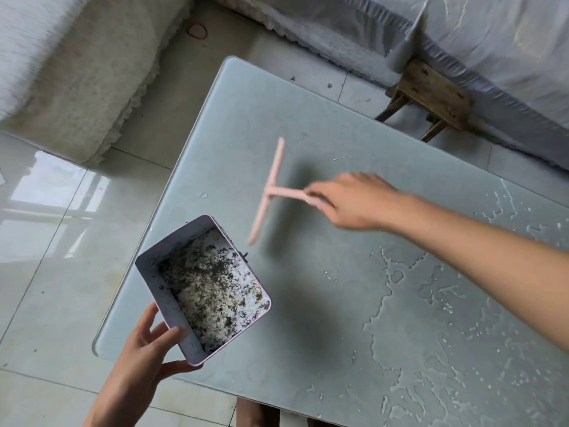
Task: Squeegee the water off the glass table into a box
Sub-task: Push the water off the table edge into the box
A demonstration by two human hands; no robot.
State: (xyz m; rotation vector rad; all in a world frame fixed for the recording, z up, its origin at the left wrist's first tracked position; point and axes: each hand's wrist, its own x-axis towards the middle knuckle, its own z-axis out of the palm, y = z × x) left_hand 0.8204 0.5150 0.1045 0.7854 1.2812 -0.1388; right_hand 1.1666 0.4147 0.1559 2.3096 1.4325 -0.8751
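Two bare hands at work over a frosted grey-green glass table.

Right hand: fingers curled round the handle end of a pink T-shaped plastic squeegee. The blade runs roughly parallel to the table's left edge, over the middle of the glass. It is motion-blurred, with a soft shadow just to its right; contact with the glass cannot be told.

Left hand: grips the near corner of a white rectangular box with a pink rim, thumb on the inner wall and fingers outside. The box sits tilted at the table's left edge, partly past it, open side up. Its floor is covered in dark wet debris.

Pooled water lies in ragged patches on the right and near part of the glass, well apart from the blade.

Surroundings: pale glossy floor tiles, a small worn wooden stool beyond the table, and a red rubber band on the floor.
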